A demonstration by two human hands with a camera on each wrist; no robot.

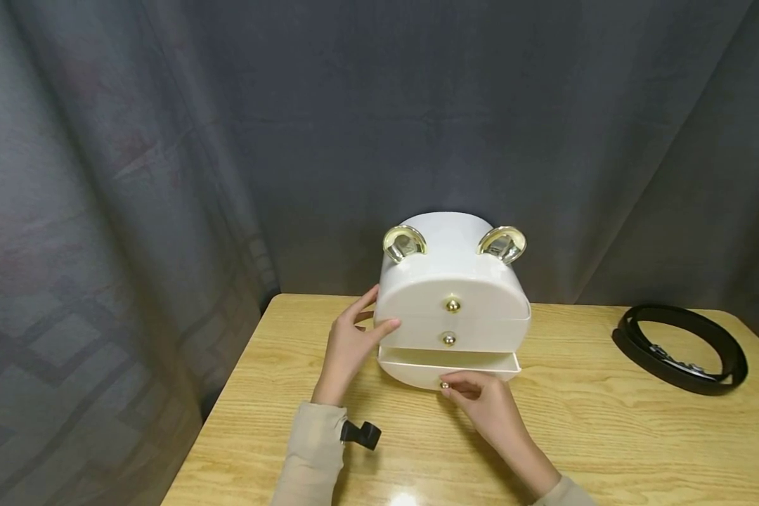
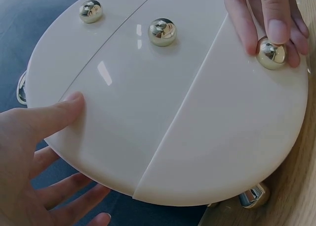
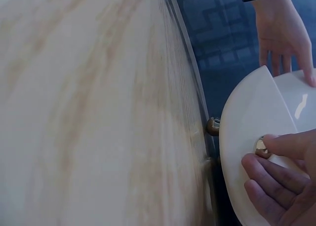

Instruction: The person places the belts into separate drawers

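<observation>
A white, round-fronted drawer box (image 1: 453, 295) with two gold ear-shaped loops on top is seen standing upright near the back edge of a wooden table (image 1: 594, 429), its flat face turned toward the person. Three drawers are stacked on that face, each with a gold knob. The bottom drawer (image 1: 448, 365) is pulled out slightly toward the person, its long axis running left to right.

The left hand (image 1: 349, 344) is laid against the box's left side, fingers nearly straight, the thumb pressed on the front face. The bottom drawer's knob (image 2: 270, 54) is pinched by the right hand (image 1: 481, 397) between thumb and curled fingers.

The pinch is shown closely from the left wrist. A small gold foot (image 3: 213, 126) under the box, lifting it off the table, is shown from the right wrist and is not seen from the head view.

A coiled black belt (image 1: 679, 348) lies well apart at the right. Open tabletop is seen between the drawer and the person. A dark curtain (image 1: 133, 176) hangs just behind the box.
</observation>
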